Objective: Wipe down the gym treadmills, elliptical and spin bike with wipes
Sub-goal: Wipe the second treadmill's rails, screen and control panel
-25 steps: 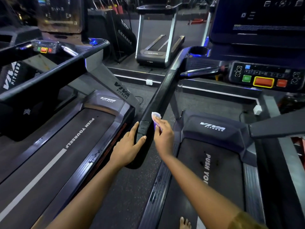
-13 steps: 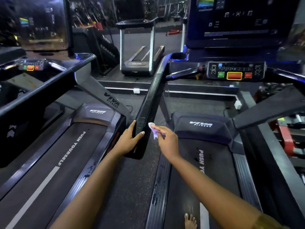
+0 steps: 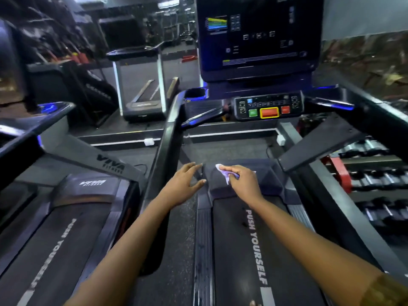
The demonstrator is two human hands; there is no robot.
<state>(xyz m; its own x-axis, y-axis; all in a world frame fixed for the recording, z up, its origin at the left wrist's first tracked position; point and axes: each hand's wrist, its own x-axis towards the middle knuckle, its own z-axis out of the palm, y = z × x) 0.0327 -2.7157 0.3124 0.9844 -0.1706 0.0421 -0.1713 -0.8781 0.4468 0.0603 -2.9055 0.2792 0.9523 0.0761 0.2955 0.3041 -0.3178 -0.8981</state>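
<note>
Pale purple wipe (image 3: 222,170) stays pinched in the right hand (image 3: 245,184), now off the black handrail (image 3: 167,142) and above the treadmill's motor cover (image 3: 272,176); left hand (image 3: 183,184) has released the handrail, fingers spread, holding nothing.

Dark speckled rubber floor (image 3: 176,250), as I see it through the headcam: the left treadmill (image 3: 66,239) and right treadmill (image 3: 231,261) stand side by side with a bare strip between, a third treadmill (image 3: 141,107) farther back, a dumbbell rack (image 3: 375,180) at right.
</note>
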